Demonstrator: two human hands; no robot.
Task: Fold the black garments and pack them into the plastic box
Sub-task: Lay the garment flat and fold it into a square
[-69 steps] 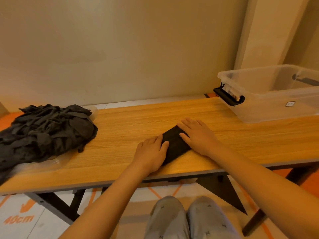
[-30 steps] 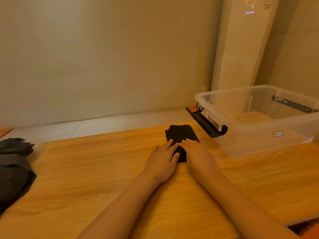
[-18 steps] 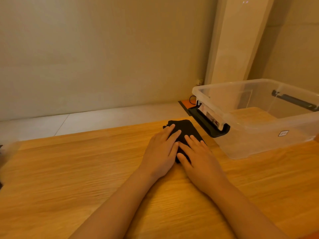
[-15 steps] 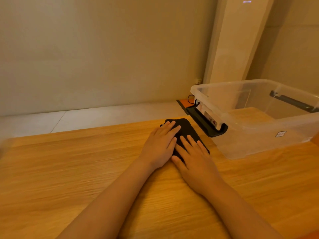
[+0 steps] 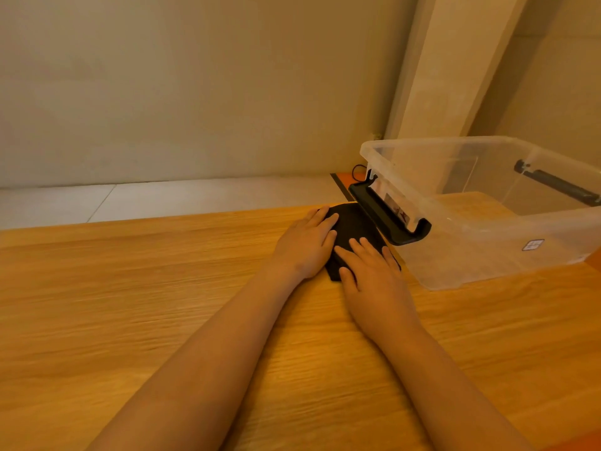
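Observation:
A small folded black garment (image 5: 356, 227) lies flat on the wooden table (image 5: 130, 304), right beside the black handle of the clear plastic box (image 5: 487, 222). My left hand (image 5: 307, 247) presses flat on the garment's left side with straight fingers. My right hand (image 5: 374, 276) lies flat on its near right part, fingers spread. Both hands cover much of the cloth. No garment shows inside the box. The pile of unfolded black garments is out of view.
The box has black clip handles (image 5: 387, 211) at both ends and stands at the table's far right. A wall and a pale tiled floor strip (image 5: 162, 196) lie beyond the table's far edge. A tall pale column (image 5: 448, 66) rises behind the box.
Both hands have slid the folded garment across the table toward the box, from the near edge to beside its handle. The view turned right, and the garment pile left the frame.

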